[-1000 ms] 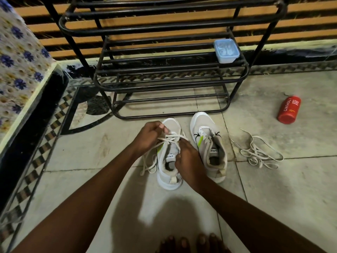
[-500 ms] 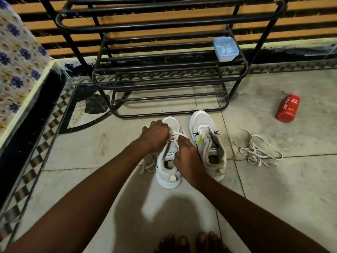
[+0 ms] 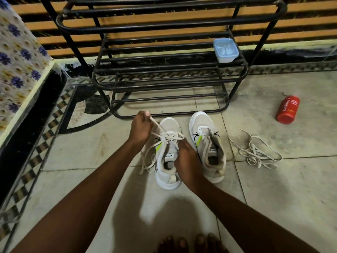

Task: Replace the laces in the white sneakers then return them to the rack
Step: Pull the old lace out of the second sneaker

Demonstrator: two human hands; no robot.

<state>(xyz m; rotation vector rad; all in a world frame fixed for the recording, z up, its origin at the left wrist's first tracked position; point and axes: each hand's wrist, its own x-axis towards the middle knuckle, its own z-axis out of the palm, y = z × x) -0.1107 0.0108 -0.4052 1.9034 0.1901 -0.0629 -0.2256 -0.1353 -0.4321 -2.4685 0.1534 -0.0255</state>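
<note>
Where the person's bare toes (image 3: 200, 241) meet the bottom edge of the view, the tiled floor (image 3: 282, 198) lies open ahead of them, crossed only by the shadow of both arms. To the right the tiles run wide and free. To the left a chequered border strip (image 3: 45, 143) and a dark raised edge close the space in, with a floral cloth (image 3: 20, 57) above it.

Just beyond that open patch stand the two white sneakers, side by side, toes pointing away. The right hand (image 3: 186, 159) is curled over the upper of the laced sneaker (image 3: 166, 179), gripping it beside the tongue. The left hand (image 3: 140, 127) is up and to the left, its fingers closed in a pinch on the end of the lace (image 3: 158, 126), which runs taut to the crossed eyelets. The lace's other end trails on the tiles by the shoe's left side. The second sneaker (image 3: 206, 128) carries no lace; its mouth gapes and shows a grey insole.

Further right a loose lace (image 3: 255, 152) lies tangled on the floor, well apart from the shoes. Past it a red bottle (image 3: 288, 110) lies on its side.

The black shoe rack (image 3: 169, 71) stands just beyond the sneakers' toes. On its right end sits a small blue-lidded container (image 3: 225, 50), closed; something pale shows through, but I cannot tell what.
</note>
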